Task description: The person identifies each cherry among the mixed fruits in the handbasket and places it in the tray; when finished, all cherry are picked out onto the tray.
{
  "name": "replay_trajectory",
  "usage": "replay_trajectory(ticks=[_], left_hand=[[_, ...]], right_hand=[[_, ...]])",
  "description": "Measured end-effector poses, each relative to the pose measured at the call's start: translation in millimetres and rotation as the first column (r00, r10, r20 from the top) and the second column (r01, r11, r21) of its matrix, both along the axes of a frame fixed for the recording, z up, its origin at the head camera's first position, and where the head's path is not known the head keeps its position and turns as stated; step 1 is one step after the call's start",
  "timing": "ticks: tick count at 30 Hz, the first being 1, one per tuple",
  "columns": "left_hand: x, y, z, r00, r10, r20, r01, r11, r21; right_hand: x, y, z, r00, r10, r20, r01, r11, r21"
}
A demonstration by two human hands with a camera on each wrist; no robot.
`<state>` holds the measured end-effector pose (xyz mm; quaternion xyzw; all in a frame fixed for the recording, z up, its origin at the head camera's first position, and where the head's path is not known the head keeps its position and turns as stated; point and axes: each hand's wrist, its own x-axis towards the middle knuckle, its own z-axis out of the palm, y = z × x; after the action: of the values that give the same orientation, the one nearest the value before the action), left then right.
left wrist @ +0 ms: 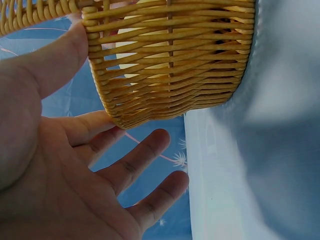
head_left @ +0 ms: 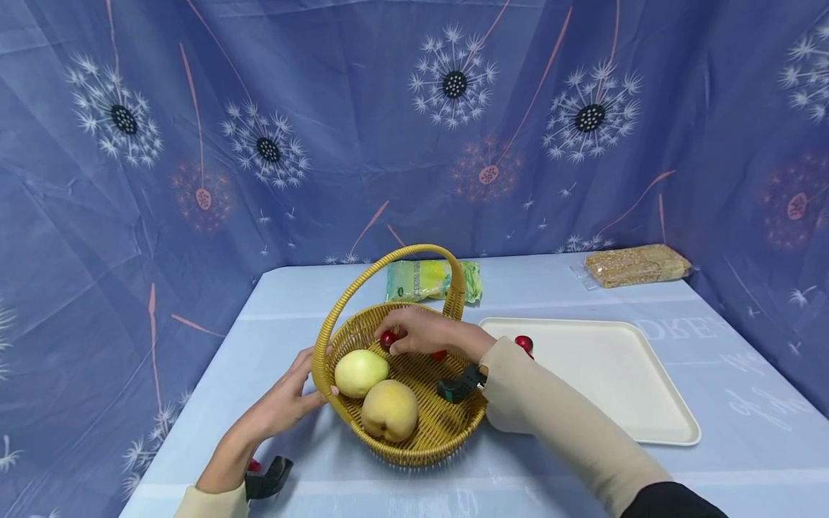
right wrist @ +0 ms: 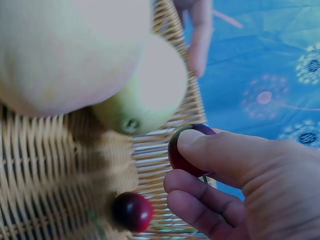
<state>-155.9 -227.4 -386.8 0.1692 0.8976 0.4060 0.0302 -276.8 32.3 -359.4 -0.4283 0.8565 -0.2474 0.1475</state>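
Note:
A woven yellow wicker basket (head_left: pixel 447 432) with a tall arched handle stands on the table. My left hand (head_left: pixel 294 396) holds its left rim, thumb and index finger on the edge, other fingers spread in the left wrist view. Over the basket, my right hand (head_left: pixel 424 332) pinches a dark red cherry (right wrist: pixel 192 157) between thumb and index finger. Another cherry (right wrist: pixel 132 212) lies on the wicker below. A pale green pear (head_left: pixel 360 373) and a yellowish peach (head_left: pixel 389 410) rest in the left part of the basket.
Right of the basket lies a white rectangular tray (head_left: pixel 602 381), with red cherries (head_left: pixel 524 344) at its left side, partly hidden by my right sleeve. A green-yellow packet (head_left: pixel 427 280) lies behind the basket. A clear bag of grain-like food (head_left: pixel 637 265) is at the back right.

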Motion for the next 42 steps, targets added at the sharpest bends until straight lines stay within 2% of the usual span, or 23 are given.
replay_trajectory(ticks=[5, 15, 29, 34, 37, 42], left_hand=[[-0.2, 0, 0.5, 1.0, -0.008, -0.019, 0.008, 1.0, -0.001], [1.2, 0, 0.2, 1.0, 0.0, -0.005, 0.0, 1.0, 0.006], [1.8, 1, 1.2, 1.0, 0.003, -0.015, -0.003, 1.0, -0.012], [1.3, 1, 0.7, 1.0, 0.003, -0.006, -0.003, 1.0, -0.01], [1.0, 1, 0.4, 1.0, 0.004, -0.004, -0.004, 1.0, -0.009], [0.6, 1, 0.1, 1.0, 0.004, -0.002, -0.004, 1.0, -0.008]], right_hand=[[9.1, 8, 15.1, 1.0, -0.028, 0.004, 0.028, 0.998, -0.05], [25.5, 31, 36.9, 0.996, -0.03, -0.09, 0.019, 0.993, -0.119], [46.6, 82, 47.4, 0.978, -0.11, -0.179, 0.08, 0.983, -0.165], [54.0, 103, 44.6, 0.972, -0.163, -0.168, 0.125, 0.969, -0.214], [58.0, 116, 40.8, 0.973, -0.203, -0.108, 0.174, 0.956, -0.235], [62.5, 137, 28.9, 0.962, -0.273, 0.004, 0.265, 0.929, -0.259]])
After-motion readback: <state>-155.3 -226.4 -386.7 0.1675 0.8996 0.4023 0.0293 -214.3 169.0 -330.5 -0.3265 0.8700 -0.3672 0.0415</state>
